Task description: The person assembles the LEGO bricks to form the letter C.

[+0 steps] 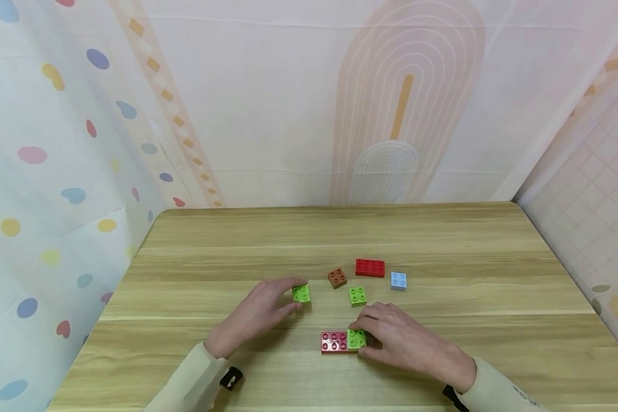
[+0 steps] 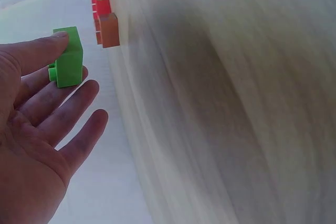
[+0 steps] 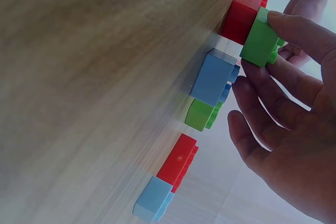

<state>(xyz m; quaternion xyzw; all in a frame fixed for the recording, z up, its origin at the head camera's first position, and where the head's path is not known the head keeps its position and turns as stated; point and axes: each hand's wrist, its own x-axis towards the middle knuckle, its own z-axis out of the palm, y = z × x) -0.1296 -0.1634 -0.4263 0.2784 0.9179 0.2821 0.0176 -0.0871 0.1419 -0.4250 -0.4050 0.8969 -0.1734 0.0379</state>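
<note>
My left hand (image 1: 254, 312) pinches a small green brick (image 2: 69, 59) between thumb and fingers; in the left wrist view the brick appears lifted off the table. With thumb and fingertips, my right hand (image 1: 399, 340) pinches another green brick (image 3: 261, 38) at the right end of a longer red brick (image 1: 333, 341). That green brick appears to sit on the red one's studs; whether it is pressed fully down I cannot tell. Close to the right fingers in the right wrist view stands a blue brick (image 3: 212, 80), hidden by the hand in the head view.
Beyond the hands on the wooden table (image 1: 226, 240) lie a brown brick (image 1: 337, 278), a second long red brick (image 1: 370, 267), a light blue brick (image 1: 399, 280) and a loose green brick (image 1: 357, 296). A patterned cloth (image 1: 268, 103) hangs behind the table.
</note>
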